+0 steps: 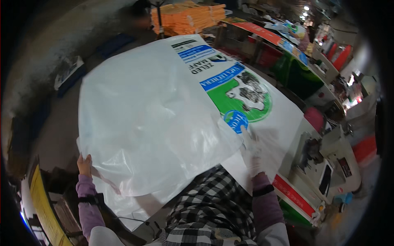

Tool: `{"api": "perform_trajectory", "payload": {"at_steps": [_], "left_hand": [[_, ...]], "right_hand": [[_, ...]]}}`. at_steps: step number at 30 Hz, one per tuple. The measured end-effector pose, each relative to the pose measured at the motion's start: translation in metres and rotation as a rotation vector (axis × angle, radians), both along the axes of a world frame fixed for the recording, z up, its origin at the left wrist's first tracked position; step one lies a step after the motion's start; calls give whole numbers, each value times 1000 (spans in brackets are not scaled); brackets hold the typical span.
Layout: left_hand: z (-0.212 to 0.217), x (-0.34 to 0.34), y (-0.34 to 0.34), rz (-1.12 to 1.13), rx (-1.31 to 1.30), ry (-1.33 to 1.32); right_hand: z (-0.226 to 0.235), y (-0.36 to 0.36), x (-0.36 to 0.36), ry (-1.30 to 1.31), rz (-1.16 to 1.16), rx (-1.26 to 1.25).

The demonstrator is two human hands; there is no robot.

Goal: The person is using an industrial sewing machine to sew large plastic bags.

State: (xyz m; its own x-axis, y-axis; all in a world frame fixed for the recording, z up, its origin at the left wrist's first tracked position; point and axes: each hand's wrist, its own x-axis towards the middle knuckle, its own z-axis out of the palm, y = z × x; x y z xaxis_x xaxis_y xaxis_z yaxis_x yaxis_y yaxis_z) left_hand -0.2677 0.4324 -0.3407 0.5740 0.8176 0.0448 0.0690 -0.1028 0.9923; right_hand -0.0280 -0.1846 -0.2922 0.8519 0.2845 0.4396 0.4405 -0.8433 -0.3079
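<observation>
Nearest us, our left hand (84, 164) pinches the thin, floppy clear plastic liner (147, 123) at its edge, light and slippery, while our gloved right hand (252, 153) presses spread fingers (247, 137) on the large white woven printed sack (246, 102).

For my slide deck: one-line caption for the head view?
Left hand grips clear plastic liner; gloved right hand presses printed white sack.

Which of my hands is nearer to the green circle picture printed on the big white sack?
Right. Your gloved right hand rests flat on the white sack just below the green circle picture. Your bare left hand grips the clear plastic liner at its far left edge.
</observation>
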Motion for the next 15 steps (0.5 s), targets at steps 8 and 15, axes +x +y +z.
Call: {"api": "perform_trajectory", "payload": {"at_steps": [8,15], "left_hand": [[51,-146,84,160,407,106],[-93,-261,109,315,943,1122]], "right_hand": [[-46,127,-47,242,616,333],[-197,170,-7,603,85,385]]}}
